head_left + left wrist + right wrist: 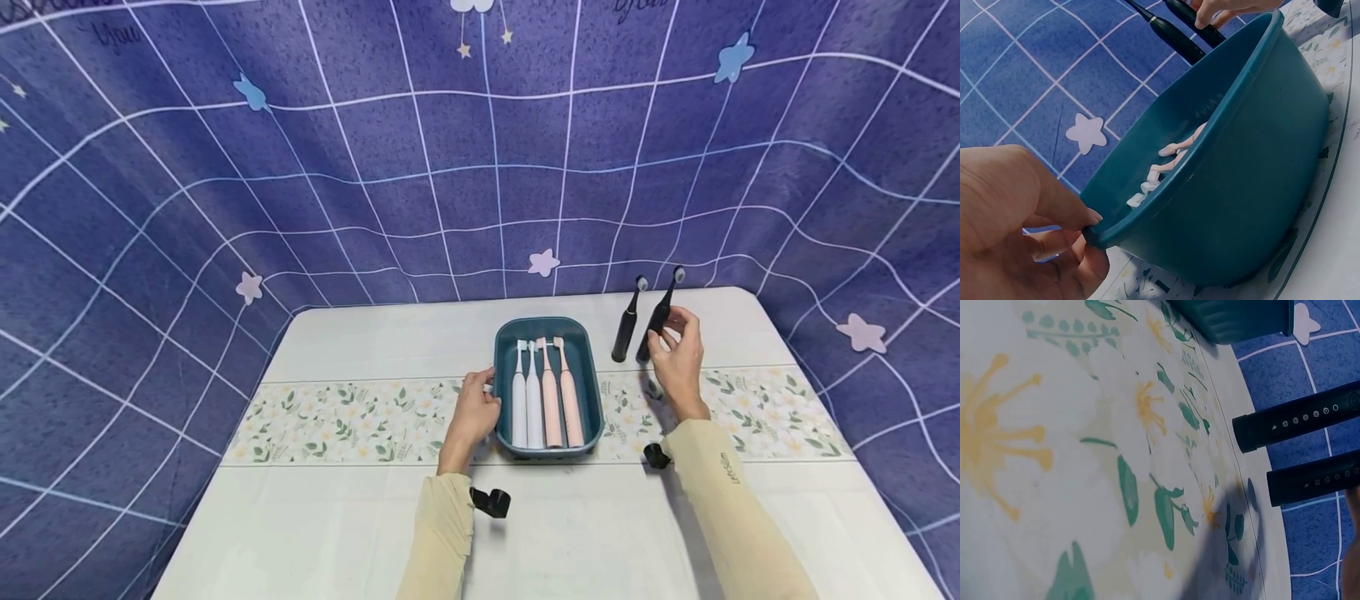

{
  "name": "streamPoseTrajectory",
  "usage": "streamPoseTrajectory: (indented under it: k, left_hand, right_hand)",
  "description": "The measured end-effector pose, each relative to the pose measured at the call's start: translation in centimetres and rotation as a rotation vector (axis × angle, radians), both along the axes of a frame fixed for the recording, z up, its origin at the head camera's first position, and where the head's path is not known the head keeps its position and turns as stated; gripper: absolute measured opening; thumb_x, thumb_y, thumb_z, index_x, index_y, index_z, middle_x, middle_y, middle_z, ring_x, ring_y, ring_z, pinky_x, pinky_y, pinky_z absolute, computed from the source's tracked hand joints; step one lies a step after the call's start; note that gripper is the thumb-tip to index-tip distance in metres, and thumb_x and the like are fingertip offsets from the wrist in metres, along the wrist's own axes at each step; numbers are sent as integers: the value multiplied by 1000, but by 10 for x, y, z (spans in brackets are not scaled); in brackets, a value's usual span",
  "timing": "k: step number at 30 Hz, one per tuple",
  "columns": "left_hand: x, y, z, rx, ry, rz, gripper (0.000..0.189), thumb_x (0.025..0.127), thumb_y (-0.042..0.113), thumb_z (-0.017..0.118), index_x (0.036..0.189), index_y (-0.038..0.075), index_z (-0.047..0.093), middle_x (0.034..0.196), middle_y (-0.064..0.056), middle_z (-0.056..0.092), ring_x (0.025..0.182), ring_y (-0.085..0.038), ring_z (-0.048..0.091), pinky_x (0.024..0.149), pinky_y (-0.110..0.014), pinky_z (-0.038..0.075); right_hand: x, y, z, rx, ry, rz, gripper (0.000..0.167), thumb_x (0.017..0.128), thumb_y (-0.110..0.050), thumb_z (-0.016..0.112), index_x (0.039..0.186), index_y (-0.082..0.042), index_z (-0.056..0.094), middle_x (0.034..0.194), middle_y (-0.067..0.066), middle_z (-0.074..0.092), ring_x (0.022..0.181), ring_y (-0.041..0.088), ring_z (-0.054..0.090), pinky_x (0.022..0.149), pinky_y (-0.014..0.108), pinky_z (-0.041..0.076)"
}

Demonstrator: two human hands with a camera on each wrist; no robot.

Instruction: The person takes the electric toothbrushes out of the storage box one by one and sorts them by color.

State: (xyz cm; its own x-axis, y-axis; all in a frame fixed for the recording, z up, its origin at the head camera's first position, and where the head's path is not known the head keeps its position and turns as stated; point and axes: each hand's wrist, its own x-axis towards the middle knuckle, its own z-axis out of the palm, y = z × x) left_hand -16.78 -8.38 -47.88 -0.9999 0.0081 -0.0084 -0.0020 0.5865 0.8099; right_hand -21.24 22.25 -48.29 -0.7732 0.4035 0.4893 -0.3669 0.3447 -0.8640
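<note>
While the left hand (pixel 477 408) pinches the left rim of the blue-green bin (pixel 551 455) between thumb and fingers, the right hand (pixel 678 354) grips the right black toothbrush (pixel 660 319) by its handle, just beside the upright left black toothbrush (pixel 627 327). Both are right of the bin, near the rear of the surface (pixel 345 517). Inside the bin, two white toothbrushes (pixel 519 408) lie left of two pink toothbrushes (pixel 551 408), heads rearward.

Counted six toothbrushes (pixel 551 408), one teal bin (pixel 583 358).
By colour: two white toothbrushes (pixel 519 408), two pink toothbrushes (pixel 571 408), two black toothbrushes (pixel 626 329). Counted besides: one left hand (pixel 472 408), one right hand (pixel 678 350), two wrist cameras (pixel 498 502), three lilac stars (pixel 543 262), two blue stars (pixel 733 58).
</note>
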Motion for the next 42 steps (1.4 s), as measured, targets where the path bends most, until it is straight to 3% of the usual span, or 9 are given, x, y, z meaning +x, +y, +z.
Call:
streamPoseTrajectory:
  k: [17, 31, 38, 42]
  left_hand:
    - [2, 2, -2, 12, 2, -10, 52, 85, -5, 56, 137, -3, 48, 116, -14, 52, 78, -14, 48, 72, -27, 41]
    - [0, 1, 0, -2, 26, -12, 52, 84, -5, 57, 136, -3, 49, 115, -14, 52, 78, -13, 49, 71, -26, 41]
    - [1, 0, 0, -12, 10, -4, 52, 85, -5, 56, 136, -3, 48, 116, -14, 52, 78, -14, 49, 72, -27, 42]
    - [2, 0, 1, -10, 0, 0, 52, 85, -4, 56, 137, -2, 48, 117, -14, 52, 79, -15, 50, 73, -29, 42]
  right_hand:
    - [-1, 3, -5, -5, -6, 1, 50, 78, 20, 56, 126, 15, 43, 115, 29, 52, 104, 33, 55, 93, 37, 49]
    - [-2, -2, -8, 53, -10, -33, 47, 80, 18, 57, 125, 14, 43, 114, 29, 51, 106, 34, 55, 93, 40, 48]
    - [-22, 10, -39, 14, -49, -35, 49, 80, 15, 58, 127, 9, 45, 116, 24, 52, 108, 29, 54, 95, 33, 48]
    - [-25, 12, -43, 20, -59, -30, 49, 80, 13, 60, 126, 7, 46, 115, 20, 53, 108, 26, 54, 94, 25, 48]
